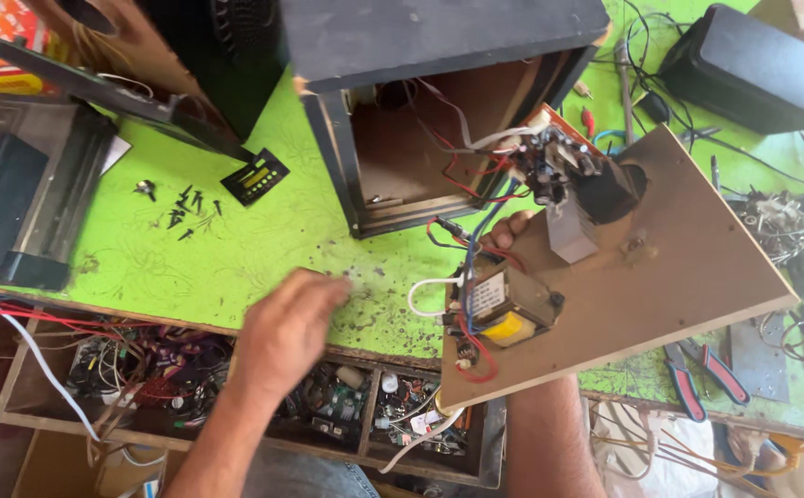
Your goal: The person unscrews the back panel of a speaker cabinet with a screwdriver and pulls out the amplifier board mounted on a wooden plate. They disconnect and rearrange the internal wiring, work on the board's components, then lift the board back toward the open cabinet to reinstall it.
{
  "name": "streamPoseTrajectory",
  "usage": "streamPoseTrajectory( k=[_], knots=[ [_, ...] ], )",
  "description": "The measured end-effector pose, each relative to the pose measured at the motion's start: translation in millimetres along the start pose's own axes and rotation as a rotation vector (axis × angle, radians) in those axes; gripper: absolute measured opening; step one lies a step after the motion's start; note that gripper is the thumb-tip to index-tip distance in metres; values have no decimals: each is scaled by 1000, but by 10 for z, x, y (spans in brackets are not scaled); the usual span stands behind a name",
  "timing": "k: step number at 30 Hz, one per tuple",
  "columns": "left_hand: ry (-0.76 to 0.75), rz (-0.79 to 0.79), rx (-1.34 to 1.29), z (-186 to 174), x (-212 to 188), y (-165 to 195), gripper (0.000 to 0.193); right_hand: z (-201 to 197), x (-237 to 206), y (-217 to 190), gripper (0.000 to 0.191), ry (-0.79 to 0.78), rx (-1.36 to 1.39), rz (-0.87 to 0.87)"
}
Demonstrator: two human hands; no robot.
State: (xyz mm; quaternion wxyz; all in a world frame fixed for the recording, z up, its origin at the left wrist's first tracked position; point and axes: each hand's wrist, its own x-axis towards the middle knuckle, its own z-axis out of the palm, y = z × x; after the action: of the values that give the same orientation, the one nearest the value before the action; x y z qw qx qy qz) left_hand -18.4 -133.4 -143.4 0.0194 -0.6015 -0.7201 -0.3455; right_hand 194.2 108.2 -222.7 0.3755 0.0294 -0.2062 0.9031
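A person works at a bright green table (236,249). The right hand (511,231) grips a brown wooden panel (688,258) from beneath, tilted, carrying a transformer (503,309) and circuit board (554,157), wired to an open speaker cabinet (402,101) just behind. The left hand (286,327), blurred, hovers loosely open, empty, over the table's front edge.

Loose black screws (183,210) are scattered near the desk's (263,249) left edge, and red-handled pliers (704,373) are laid at its front right edge.
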Motion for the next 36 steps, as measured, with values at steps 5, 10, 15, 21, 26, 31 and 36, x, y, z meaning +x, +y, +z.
streamPoseTrajectory(
  k=[5,10,15,21,26,31,36],
  knots=[
    [173,-185,313,-28,49,-296,26,-86,-24,-44,42,147,77,-24],
    [293,-288,297,11,104,-319,20,-392,-31,-106,44,-52,-21,44],
    [384,-152,456,57,58,-323,36,-890,55,-183,23,100,-337,-74],
    [344,-301,278,129,-54,-365,29,-949,102,-237,36,-113,-118,-6],
    [375,-258,337,135,-6,-377,42,-589,152,-208,41,-172,-110,-30],
    [147,-72,203,201,180,-256,39,-170,2,-157,46,-53,-27,35],
    [53,-78,152,256,359,-151,38,148,-8,-124,49,-44,-33,38]
  ],
)
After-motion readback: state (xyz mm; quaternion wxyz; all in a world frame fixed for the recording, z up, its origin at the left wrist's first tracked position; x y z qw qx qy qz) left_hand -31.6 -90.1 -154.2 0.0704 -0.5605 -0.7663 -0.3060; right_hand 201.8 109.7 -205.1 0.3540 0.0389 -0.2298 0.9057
